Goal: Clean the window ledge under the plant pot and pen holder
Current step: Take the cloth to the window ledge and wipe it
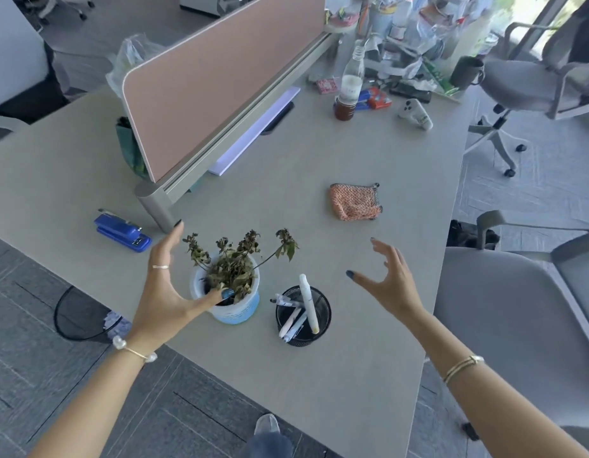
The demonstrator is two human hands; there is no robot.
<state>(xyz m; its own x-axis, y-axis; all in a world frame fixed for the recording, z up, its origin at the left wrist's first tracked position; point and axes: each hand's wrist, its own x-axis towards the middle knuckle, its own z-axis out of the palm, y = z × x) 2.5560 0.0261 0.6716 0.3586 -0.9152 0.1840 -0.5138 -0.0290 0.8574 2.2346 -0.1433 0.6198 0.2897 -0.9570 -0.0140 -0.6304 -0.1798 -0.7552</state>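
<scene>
Both hands spread, empty — grey desk (319, 375), pink divider (220, 77), office chairs (518, 319).

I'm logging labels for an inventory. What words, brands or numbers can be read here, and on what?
None can be read.
White tube: dark print, too blurred.
Bottle: faint label marks, unreadable.
Red-and-blue packets: print too small.
Pink packet: pattern only, no legible text.
Pens in the pen holder: markings too small.
Plant pot, stapler, cloth: no text visible.
</scene>
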